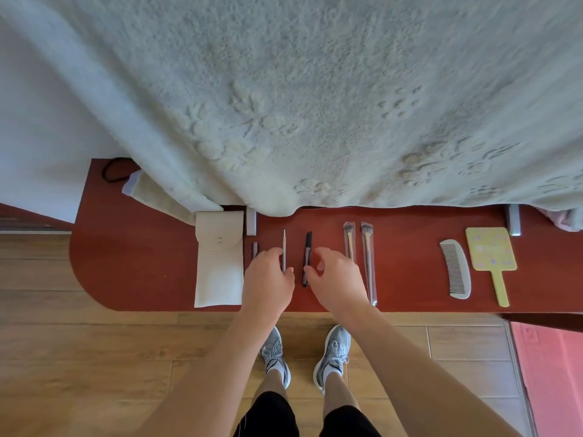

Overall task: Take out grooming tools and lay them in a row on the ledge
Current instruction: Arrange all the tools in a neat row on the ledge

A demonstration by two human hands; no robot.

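Ledge (pixel 126 263): red-brown, runs left to right along the near edge of the bed, with the tools lying on it in a row.
Pouch (pixel 219 266): cream, flat, flap shut, at the left end of the row.
Tube (pixel 254 249): small, just right of the pouch; its near end is hidden under the left hand.
Stick (pixel 284 244): thin metal, pointing far to near, right of the tube.
Pen (pixel 307 247): dark, black cap at the far end, lying parallel to the stick and just right of it.
Brushes (pixel 349 241): two in clear sleeves, side by side right of the pen, bristles at the far end.
Comb (pixel 456 269): pale, well apart to the right, teeth facing left.
Mirror (pixel 490 250): yellow, handle pointing near, just right of the comb.
Left hand (pixel 268 275): over the near end of the stick, thumb and curled fingers on either side of it; I cannot tell whether the grip is closed on it.
Right hand (pixel 334 275): over the ledge between pen and brushes, fingers loosely curled, grip slack and holding nothing, thumb tip just beside the pen.
Blanket (pixel 315 89): pale, fleecy, hanging over the far edge of the ledge.
Floor (pixel 94 357): wood planks, with grey shoes (pixel 274 351) near the ledge.
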